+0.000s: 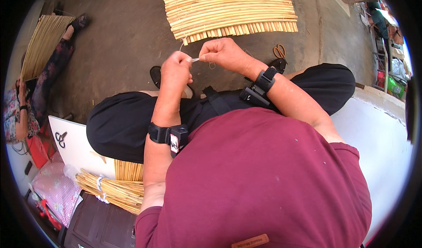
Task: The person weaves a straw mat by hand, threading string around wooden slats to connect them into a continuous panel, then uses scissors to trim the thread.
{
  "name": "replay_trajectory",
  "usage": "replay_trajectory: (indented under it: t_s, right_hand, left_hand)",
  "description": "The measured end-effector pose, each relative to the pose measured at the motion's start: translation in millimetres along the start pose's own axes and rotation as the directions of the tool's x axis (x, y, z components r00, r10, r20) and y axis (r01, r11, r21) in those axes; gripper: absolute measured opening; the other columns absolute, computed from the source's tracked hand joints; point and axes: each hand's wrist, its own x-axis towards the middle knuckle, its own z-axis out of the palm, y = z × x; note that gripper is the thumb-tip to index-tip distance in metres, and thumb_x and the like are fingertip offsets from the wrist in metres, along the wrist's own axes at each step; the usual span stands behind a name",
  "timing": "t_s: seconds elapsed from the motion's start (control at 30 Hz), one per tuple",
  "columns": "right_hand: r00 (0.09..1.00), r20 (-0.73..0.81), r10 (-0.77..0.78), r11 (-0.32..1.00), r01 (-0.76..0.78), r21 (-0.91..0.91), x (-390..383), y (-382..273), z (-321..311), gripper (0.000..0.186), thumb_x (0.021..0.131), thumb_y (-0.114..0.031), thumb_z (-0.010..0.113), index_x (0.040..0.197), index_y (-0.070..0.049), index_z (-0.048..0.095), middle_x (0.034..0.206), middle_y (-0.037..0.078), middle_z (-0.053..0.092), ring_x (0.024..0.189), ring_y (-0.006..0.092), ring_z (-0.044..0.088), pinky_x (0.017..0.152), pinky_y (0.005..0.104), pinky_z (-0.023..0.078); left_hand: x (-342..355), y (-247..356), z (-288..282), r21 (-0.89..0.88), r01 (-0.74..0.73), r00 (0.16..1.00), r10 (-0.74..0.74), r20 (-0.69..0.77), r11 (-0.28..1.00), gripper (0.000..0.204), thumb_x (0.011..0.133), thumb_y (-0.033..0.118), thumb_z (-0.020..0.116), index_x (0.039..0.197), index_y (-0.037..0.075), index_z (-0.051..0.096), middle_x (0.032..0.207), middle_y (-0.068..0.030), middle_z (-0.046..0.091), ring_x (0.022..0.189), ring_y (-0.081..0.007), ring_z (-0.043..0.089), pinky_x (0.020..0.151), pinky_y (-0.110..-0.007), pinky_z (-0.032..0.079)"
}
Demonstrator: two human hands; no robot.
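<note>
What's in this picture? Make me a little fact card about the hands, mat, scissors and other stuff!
Left hand: pinching white string
Right hand: pinching the same string
Mat: pale stalk mat, beyond the hands
Scissors: orange-handled scissors near a black shoe; black-handled scissors on a white board
Stalks: tied stalk bundle, lower left
Another person: far left, beside another stalk mat

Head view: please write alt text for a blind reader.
The left hand and right hand of a seated person pinch a white strand near a mat of yellow sticks. Orange-handled scissors lie to the right, a tied stick bundle at lower left.
</note>
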Motion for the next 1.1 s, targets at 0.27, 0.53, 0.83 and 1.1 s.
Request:
replay_trajectory:
  t_s: [0.27,0.53,0.83,1.1]
  right_hand:
    - [0.974,-0.183,-0.137,0.979,0.105,-0.172,21,-5,7,0.011,0.087,-0.014,0.064,0.087,-0.003,0.067,0.068,-0.002,0.059,0.064,0.0046,0.050,0.059,0.0229,0.042]
    - [0.908,-0.229,-0.352,0.880,0.238,-0.411,26,-1,9,0.010,0.086,-0.015,0.065,0.087,-0.005,0.066,0.067,0.007,0.062,0.058,0.0139,0.056,0.057,0.0273,0.046]
    - [0.912,-0.138,-0.386,0.846,0.290,-0.448,21,-5,10,0.010,0.086,-0.018,0.065,0.088,-0.008,0.067,0.074,0.009,0.066,0.065,0.0218,0.063,0.061,0.0298,0.050]
    - [0.869,-0.267,-0.418,0.830,0.245,-0.501,24,-3,10,0.010,0.086,-0.019,0.063,0.089,-0.009,0.067,0.073,0.010,0.065,0.066,0.0258,0.064,0.059,0.0327,0.050]
  left_hand:
    - [19,-11,-1,-0.405,0.022,0.969,-0.120,-0.218,0.914,0.039,0.090,0.001,0.049,0.128,0.006,0.050,0.124,-0.0106,0.056,0.100,-0.0180,0.059,0.070,-0.030,0.052]
    - [20,-7,-2,-0.326,0.031,0.994,-0.063,-0.088,0.945,0.030,0.081,-0.005,0.043,0.102,0.005,0.063,0.103,-0.0048,0.061,0.093,-0.0159,0.059,0.074,-0.029,0.046]
    - [17,1,0,-0.324,-0.046,0.996,0.018,-0.087,0.945,0.034,0.076,-0.008,0.040,0.097,0.004,0.063,0.094,-0.0040,0.063,0.087,-0.0126,0.059,0.073,-0.025,0.044]
    - [17,-3,0,-0.272,-0.073,0.993,0.045,-0.107,0.960,0.025,0.080,-0.005,0.047,0.098,0.004,0.063,0.096,-0.0037,0.063,0.087,-0.0126,0.060,0.073,-0.025,0.045]
